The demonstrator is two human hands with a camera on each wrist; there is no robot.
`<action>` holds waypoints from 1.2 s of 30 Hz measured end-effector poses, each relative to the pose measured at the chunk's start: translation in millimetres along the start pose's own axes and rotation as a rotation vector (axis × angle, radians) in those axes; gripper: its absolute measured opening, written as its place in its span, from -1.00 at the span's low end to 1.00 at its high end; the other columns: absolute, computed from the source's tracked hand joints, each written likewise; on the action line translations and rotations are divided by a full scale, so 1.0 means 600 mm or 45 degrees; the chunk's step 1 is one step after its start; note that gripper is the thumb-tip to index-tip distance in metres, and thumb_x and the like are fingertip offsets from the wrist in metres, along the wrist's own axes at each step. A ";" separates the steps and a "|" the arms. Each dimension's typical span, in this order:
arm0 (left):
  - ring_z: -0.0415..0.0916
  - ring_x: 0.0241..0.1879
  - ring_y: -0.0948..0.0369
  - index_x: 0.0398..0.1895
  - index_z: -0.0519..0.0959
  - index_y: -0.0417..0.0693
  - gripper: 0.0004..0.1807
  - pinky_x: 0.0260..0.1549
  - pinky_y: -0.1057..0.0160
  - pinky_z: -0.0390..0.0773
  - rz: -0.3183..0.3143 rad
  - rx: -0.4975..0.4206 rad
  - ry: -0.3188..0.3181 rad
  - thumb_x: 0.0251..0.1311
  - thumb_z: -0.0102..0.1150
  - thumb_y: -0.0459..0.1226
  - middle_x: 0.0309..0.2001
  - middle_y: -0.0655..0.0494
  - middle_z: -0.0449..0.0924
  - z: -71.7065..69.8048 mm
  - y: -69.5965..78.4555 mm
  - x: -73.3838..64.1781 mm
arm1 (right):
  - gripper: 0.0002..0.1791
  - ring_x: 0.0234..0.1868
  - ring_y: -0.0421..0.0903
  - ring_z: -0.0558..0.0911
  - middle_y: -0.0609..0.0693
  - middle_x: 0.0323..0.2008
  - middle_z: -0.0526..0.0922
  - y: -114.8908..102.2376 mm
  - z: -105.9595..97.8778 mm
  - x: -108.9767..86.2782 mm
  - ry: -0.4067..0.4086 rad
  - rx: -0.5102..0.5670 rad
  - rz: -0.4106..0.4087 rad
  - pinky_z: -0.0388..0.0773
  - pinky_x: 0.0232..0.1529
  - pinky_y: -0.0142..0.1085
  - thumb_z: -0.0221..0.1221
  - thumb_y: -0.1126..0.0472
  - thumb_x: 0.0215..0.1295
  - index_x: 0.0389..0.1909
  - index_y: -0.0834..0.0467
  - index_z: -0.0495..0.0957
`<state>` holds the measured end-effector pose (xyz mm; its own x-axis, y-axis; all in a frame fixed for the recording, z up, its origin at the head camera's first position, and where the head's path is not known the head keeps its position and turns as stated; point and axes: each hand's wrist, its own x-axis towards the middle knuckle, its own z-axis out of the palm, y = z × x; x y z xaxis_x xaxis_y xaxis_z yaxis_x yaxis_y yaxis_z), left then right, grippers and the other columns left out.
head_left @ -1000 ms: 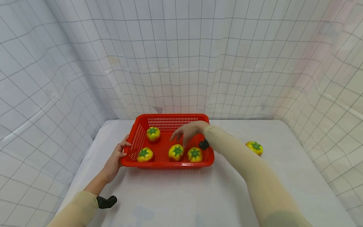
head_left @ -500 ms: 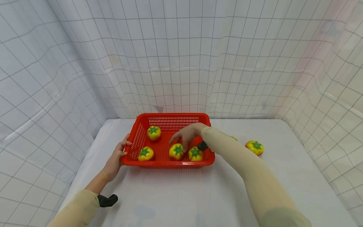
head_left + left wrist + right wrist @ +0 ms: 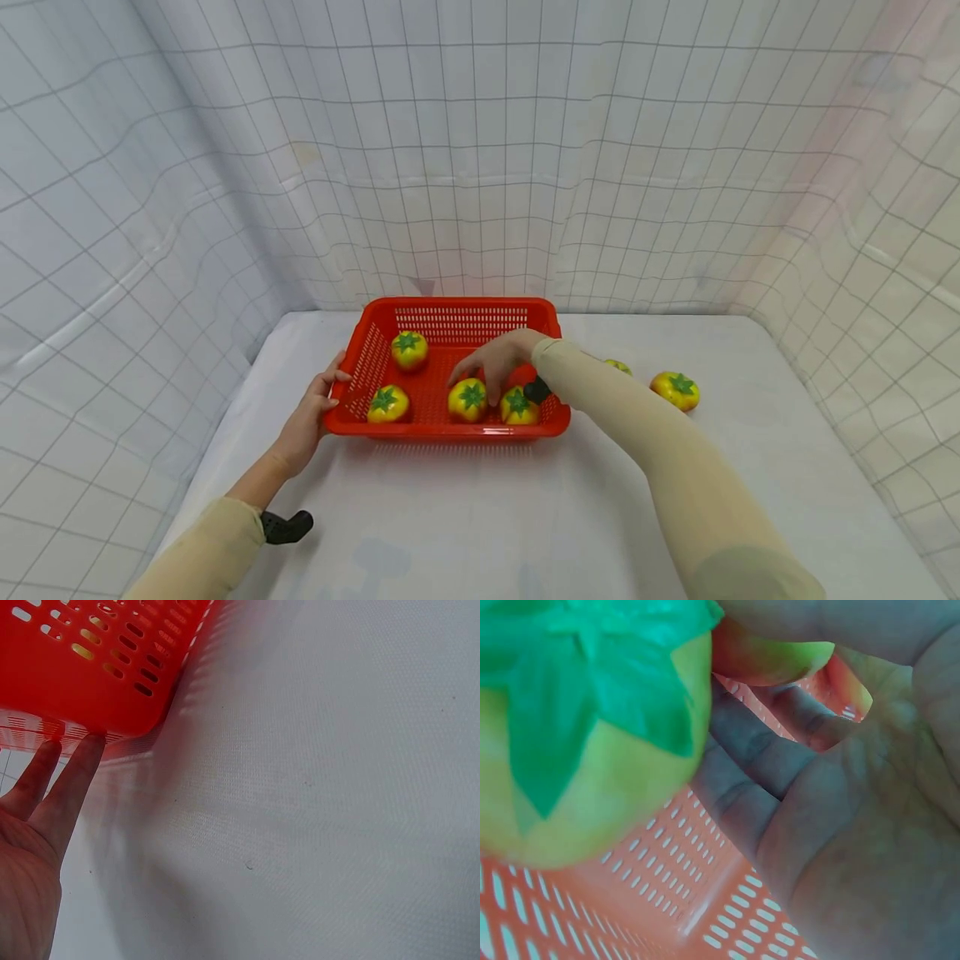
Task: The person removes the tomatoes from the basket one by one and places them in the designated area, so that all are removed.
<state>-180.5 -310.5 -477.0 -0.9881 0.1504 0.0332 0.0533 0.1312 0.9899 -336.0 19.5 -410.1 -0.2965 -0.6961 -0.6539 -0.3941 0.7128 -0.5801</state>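
In the head view a red slotted plastic basket (image 3: 442, 431) stands on the table. My left hand (image 3: 303, 425) holds its left rim; in the left wrist view two straight fingers (image 3: 71, 780) touch its outside. My right hand (image 3: 498, 358) reaches into the basket, its fingers around the middle yellow-red tomato (image 3: 467, 402), thumb on the right side. Beside the thumb sits another tomato (image 3: 517, 408), large in the right wrist view. Two more tomatoes lie at the left, one at the back (image 3: 409, 352) and one in front (image 3: 388, 404).
Right of the basket a tomato (image 3: 675, 390) lies on the white table (image 3: 450, 517). Another tomato (image 3: 618, 366) is mostly hidden behind the right sleeve. White grid-patterned curtains (image 3: 480, 167) surround the table at the back and sides.
My right hand has lowered slightly and its fingers have come around the middle tomato. My left hand stays on the basket's rim. A tomato behind the right sleeve has come partly into sight.
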 end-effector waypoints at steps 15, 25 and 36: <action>-0.33 0.60 -0.13 0.22 0.24 -0.02 -0.57 -0.02 0.37 0.54 0.009 0.003 -0.007 0.31 -0.43 -0.35 0.68 0.19 -0.35 0.000 0.000 0.001 | -0.19 0.30 -0.03 0.32 -0.14 0.25 0.39 0.000 0.006 0.008 -0.017 -0.024 -0.027 0.57 0.08 -0.26 0.34 0.37 0.21 0.38 -0.37 0.40; -0.34 0.60 -0.10 0.21 0.25 0.03 -0.57 -0.01 0.36 0.53 -0.006 -0.006 0.003 0.31 -0.41 -0.35 0.67 0.22 -0.35 0.002 0.002 -0.002 | -0.17 0.30 -0.03 0.31 -0.15 0.29 0.37 0.000 0.010 0.007 0.014 -0.012 -0.111 0.57 0.07 -0.29 0.32 0.40 0.23 0.46 -0.28 0.37; -0.33 0.60 -0.09 0.23 0.25 -0.01 -0.56 -0.01 0.36 0.55 -0.001 -0.002 0.002 0.31 -0.41 -0.35 0.67 0.22 -0.34 0.002 0.002 -0.001 | -0.20 0.30 -0.01 0.31 -0.16 0.28 0.38 0.000 0.012 0.006 0.027 0.034 -0.103 0.59 0.05 -0.27 0.30 0.39 0.24 0.43 -0.29 0.40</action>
<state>-179.8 -309.5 -476.2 -0.9883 0.1487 0.0325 0.0521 0.1297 0.9902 -330.7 17.5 -415.7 -0.2834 -0.7527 -0.5942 -0.3944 0.6563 -0.6432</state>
